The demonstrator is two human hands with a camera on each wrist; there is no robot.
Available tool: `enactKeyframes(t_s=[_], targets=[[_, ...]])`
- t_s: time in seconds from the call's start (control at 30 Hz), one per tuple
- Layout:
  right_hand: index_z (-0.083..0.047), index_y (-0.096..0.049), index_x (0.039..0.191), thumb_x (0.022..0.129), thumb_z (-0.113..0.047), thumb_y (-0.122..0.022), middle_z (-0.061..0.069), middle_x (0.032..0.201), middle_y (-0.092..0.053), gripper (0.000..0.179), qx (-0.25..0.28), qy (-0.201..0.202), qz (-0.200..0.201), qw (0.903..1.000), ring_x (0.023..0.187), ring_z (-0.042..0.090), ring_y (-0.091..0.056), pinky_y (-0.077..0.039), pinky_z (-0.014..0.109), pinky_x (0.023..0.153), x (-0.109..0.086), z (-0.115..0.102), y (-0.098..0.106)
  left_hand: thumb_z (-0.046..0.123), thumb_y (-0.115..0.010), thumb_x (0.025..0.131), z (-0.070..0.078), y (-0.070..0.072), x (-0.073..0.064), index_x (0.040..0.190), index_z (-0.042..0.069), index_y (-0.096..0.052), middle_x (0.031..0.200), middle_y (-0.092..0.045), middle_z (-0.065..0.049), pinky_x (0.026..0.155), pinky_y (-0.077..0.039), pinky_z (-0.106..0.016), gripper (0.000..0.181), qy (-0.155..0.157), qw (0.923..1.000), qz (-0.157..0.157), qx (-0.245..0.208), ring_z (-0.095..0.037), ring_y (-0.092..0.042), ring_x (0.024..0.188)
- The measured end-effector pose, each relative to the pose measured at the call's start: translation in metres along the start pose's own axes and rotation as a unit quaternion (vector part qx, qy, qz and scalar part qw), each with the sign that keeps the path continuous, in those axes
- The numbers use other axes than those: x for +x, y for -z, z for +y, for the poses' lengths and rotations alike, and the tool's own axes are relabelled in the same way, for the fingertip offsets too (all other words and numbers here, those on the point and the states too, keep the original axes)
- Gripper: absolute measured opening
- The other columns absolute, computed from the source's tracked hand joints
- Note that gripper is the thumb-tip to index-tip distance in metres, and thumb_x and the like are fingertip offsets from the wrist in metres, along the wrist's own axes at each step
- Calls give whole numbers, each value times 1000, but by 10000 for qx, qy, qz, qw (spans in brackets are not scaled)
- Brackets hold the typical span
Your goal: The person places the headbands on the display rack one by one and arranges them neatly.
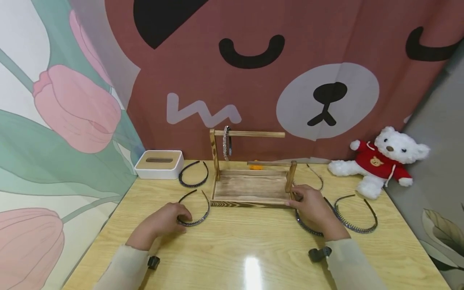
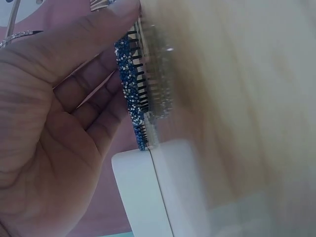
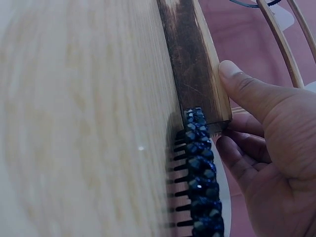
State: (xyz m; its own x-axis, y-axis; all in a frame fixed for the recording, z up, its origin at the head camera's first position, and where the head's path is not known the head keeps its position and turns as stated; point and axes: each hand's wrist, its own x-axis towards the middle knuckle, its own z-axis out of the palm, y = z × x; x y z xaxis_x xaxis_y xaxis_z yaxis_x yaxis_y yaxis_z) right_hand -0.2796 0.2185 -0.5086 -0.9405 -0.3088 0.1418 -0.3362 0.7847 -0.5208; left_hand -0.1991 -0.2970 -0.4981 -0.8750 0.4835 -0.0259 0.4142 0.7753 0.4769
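The left grip pinches a headband by its side, probably the handiest hold, its arc lying rightward on the worktop. The right grip clasps the rack's corner, likely steadying it.

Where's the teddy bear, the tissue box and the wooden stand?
Teddy bear [image 1: 385, 161]: head view, on its red sweater.
Tissue box [image 1: 159, 165]: head view, on its tan top.
Wooden stand [image 1: 251, 187]: head view, on its tray floor.
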Motion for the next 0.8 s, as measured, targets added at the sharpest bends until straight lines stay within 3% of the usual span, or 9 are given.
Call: enactKeyframes(t_s=[0.2,0.37,0.5,0.6,0.7,0.8], targets=[[-1,-68,146,100,-34,-82,26,152,-61,59,-26,-9,-14,10000,134,48,-64,-55,66,109,0,1,0,1,-89,87,0,0,-2,94,20,-84,94,-75,14,82,-62,-30,21,-115,9999,-8,25,-4,-68,90],[0,-68,145,100,-34,-83,26,152,-61,59,18,6,6,10000,130,46,-67,-57,65,107,1,1,-1,2,-88,90,2,1,-6,94,21,-83,94,-75,15,79,-61,-26,20,-25,9999,-68,-114,-1,-68,89],[-1,-69,145,100,-37,-82,26,152,-61,59,42,-19,-37,10000,130,46,-67,-57,65,107,0,1,-2,7,-84,95,11,12,-13,100,22,-80,99,-75,15,82,-62,-29,17,-63,9995,-134,-278,0,-67,93],[-3,-69,145,101,-39,-81,25,153,-61,59,35,-65,-43,10000,131,46,-66,-57,65,107,0,2,-2,12,-79,101,19,26,-16,105,21,-78,102,-75,12,86,-62,-32,10,-138,9978,49,-647,-2,-67,96],[-3,-69,146,101,-39,-81,25,153,-60,59,33,-87,-40,9999,130,46,-67,-57,64,106,1,2,-1,16,-73,107,22,35,-16,111,13,-77,104,-76,1,86,-61,-32,7,123,9892,499,-1370,-6,-67,94],[-2,-69,145,100,-37,-82,26,152,-61,58,31,-50,-45,10000,127,45,-69,-58,64,105,1,0,0,18,-68,110,24,37,-13,118,3,-76,101,-74,-6,82,-60,-30,18,595,9666,1115,-2231,-11,-67,91]])
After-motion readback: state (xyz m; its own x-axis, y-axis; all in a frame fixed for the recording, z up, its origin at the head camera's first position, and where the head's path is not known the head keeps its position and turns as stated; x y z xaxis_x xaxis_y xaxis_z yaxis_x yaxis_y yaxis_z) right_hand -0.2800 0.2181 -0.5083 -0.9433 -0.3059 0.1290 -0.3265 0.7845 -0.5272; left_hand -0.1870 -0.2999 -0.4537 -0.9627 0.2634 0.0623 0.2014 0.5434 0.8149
